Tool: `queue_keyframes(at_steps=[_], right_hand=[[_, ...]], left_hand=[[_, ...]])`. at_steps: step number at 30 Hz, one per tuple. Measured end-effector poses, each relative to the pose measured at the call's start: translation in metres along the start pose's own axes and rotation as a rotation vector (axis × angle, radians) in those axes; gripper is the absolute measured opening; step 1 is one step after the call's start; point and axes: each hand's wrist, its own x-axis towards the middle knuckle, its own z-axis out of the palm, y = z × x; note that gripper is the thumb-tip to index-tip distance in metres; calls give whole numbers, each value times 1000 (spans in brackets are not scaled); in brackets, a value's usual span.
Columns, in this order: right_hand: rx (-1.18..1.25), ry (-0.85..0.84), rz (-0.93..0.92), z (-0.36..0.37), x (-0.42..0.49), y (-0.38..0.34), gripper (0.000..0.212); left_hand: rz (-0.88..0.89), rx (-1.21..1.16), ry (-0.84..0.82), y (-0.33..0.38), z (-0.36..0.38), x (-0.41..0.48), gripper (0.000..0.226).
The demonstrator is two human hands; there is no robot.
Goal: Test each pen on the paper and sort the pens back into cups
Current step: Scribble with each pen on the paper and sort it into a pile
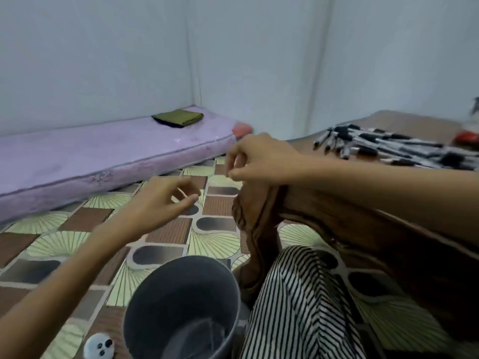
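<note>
Pens (383, 149) heaped on the worktop (383, 120) lie right of my right hand (259, 156), far from my left hand (160, 200); both hang loosely curled, empty.

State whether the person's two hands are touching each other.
Apart. The head view shows patterned floor between the left hand and the right hand.
</note>
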Motion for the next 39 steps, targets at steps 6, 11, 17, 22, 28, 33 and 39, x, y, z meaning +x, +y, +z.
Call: queue_keyframes(at_steps=[6, 11, 17, 22, 28, 33, 39], right_hand=[[-127, 120, 290, -84, -57, 80, 9], [-282, 225, 561, -122, -146, 153, 5], [-433, 271, 999, -147, -272, 216, 7], [-549, 267, 1269, -151, -355, 236, 11], [-561, 413, 1356, -148, -411, 258, 16], [-606, 302, 1357, -151, -409, 279, 41], [-600, -42, 1286, -163, -396, 293, 45]], left_hand=[[367, -34, 18, 90, -10, 112, 21], [643, -121, -93, 184, 41, 181, 24], [1065, -22, -254, 311, 118, 208, 18], [1190, 88, -317, 371, 171, 220, 30], [1186, 26, -371, 384, 197, 222, 36], [1204, -18, -410, 380, 198, 224, 53], [1155, -79, -533, 367, 190, 240, 49]])
